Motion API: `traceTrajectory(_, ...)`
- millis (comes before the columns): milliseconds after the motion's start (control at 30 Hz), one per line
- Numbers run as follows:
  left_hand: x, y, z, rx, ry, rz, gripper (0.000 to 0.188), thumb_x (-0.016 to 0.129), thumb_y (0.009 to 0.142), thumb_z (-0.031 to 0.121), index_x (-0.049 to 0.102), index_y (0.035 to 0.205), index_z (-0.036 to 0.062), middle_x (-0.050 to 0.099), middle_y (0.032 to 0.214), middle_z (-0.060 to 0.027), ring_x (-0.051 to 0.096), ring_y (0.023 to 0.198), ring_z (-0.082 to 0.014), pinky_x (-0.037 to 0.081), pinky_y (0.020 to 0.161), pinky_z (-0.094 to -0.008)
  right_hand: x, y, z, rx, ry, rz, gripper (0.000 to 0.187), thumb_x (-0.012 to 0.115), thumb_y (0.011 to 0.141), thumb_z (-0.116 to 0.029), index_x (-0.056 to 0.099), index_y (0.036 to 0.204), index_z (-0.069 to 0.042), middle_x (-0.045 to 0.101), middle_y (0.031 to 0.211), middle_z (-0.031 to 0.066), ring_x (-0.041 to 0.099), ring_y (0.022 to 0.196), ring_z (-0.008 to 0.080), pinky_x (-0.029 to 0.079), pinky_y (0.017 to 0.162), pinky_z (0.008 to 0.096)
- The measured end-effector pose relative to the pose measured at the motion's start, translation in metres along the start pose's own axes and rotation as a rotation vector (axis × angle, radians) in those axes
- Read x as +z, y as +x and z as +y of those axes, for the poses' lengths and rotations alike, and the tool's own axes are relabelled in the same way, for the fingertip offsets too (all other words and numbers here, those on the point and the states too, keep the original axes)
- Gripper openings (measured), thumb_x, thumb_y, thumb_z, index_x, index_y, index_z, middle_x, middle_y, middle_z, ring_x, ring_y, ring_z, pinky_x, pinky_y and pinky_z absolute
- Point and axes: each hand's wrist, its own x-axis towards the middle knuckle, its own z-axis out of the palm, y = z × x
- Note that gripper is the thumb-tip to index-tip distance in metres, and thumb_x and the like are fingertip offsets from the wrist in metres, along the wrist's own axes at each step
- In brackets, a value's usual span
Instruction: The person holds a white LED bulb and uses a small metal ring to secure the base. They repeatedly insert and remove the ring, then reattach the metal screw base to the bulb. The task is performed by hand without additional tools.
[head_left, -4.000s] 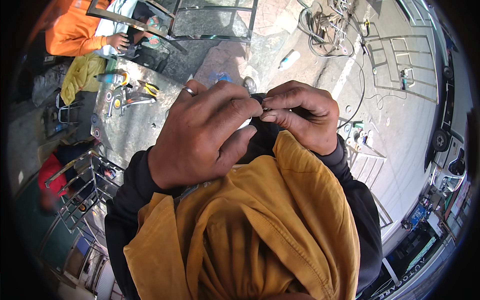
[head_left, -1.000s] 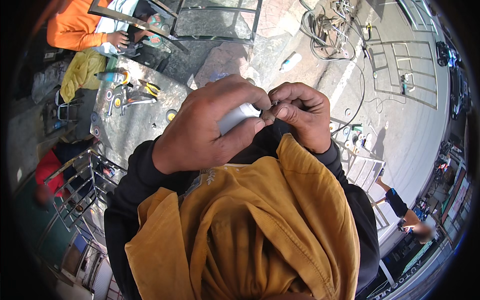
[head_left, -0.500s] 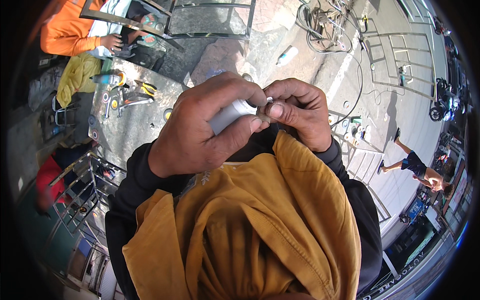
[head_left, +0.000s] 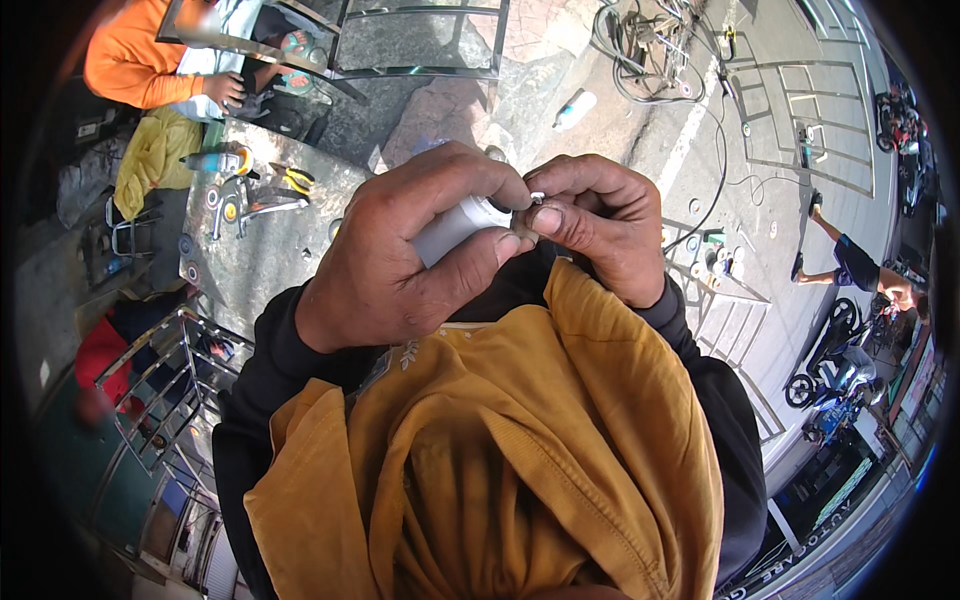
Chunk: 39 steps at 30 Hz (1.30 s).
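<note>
My left hand is wrapped round a white cylinder with a dark ring or opening at its right end. Most of the cylinder is hidden by the hand, so I cannot tell its kind. Close beside that end, my right hand pinches a small whitish piece between thumb and forefinger. The piece is too small to name. The fingertips of both hands nearly meet in front of my chest, above a mustard-yellow cloth.
Left of my hands, a worn table carries pliers, an angle grinder and several discs. A person in an orange sleeve sits beyond. Metal frames, a coiled cable, a bottle and motorcycles lie around.
My hands stay nearly in place, and the small piece shows slightly more between my right fingertips. At the far right a person has moved along the road, and a motorcycle has come into view.
</note>
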Motion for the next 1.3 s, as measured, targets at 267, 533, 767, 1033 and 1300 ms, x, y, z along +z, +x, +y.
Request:
traceTrajectory(267, -0.003, -0.007, -0.018, -0.245, -0.581, 0.153, 0.049, 0.066, 0.088, 0.017, 0.045, 0.127, -0.0029, 0.061, 0.104, -0.0167, 0.064, 0.086, -0.0219, 0.051, 0.078, -0.0329, -0.006, 0.010, 0.006, 0.031, 0.078, 0.039, 0.018, 0.060, 0.095, -0.005, 0.061, 0.110, 0.006, 0.067, 0.090, 0.0152, 0.067, 0.077, 0.0210, 0.057, 0.073, 0.0334)
traceTrajectory(533, 0.017, 0.003, -0.073, -0.092, -0.530, 0.911, 0.046, 0.061, 0.091, 0.013, 0.043, 0.131, -0.0012, 0.057, 0.111, -0.0140, 0.060, 0.097, -0.0215, 0.049, 0.083, -0.0320, -0.028, 0.087, 0.029, 0.369, 0.063, 0.102, 0.022, 0.053, 0.098, -0.022, 0.054, 0.109, -0.002, 0.064, 0.092, 0.0103, 0.063, 0.077, 0.0191, 0.056, 0.070, 0.0355)
traceTrajectory(767, 0.039, 0.001, -0.089, 0.071, 0.219, 1.251, 0.042, 0.063, 0.089, 0.016, 0.049, 0.126, 0.0022, 0.055, 0.117, -0.0167, 0.055, 0.111, -0.0294, 0.042, 0.097, -0.0389, -0.022, 0.152, 0.081, 0.671, -0.071, -0.343, 0.039, 0.045, 0.102, -0.028, 0.046, 0.130, -0.001, 0.059, 0.120, 0.0116, 0.062, 0.108, 0.0230, 0.053, 0.090, 0.0360)
traceTrajectory(1033, 0.056, -0.067, -0.108, -0.165, 0.330, 1.679, 0.048, 0.065, 0.087, 0.014, 0.048, 0.129, -0.0015, 0.055, 0.123, -0.0192, 0.057, 0.115, -0.0289, 0.045, 0.096, -0.0405, 0.031, 0.189, 0.159, 0.970, -0.023, -0.517, 0.030, 0.051, 0.097, -0.028, 0.062, 0.107, -0.002, 0.066, 0.098, 0.0112, 0.066, 0.093, 0.0242, 0.056, 0.079, 0.0406)
traceTrajectory(1300, 0.056, -0.258, -0.271, -0.739, -0.089, 2.039, 0.026, 0.063, 0.086, 0.006, 0.061, 0.111, 0.0005, 0.070, 0.088, -0.0113, 0.067, 0.077, -0.0188, 0.052, 0.072, -0.0317, 0.083, 0.187, 0.220, 1.092, 0.046, -0.419, 0.018, 0.051, 0.098, -0.022, 0.062, 0.102, -0.008, 0.067, 0.103, 0.0107, 0.065, 0.099, 0.0301, 0.055, 0.084, 0.0463)
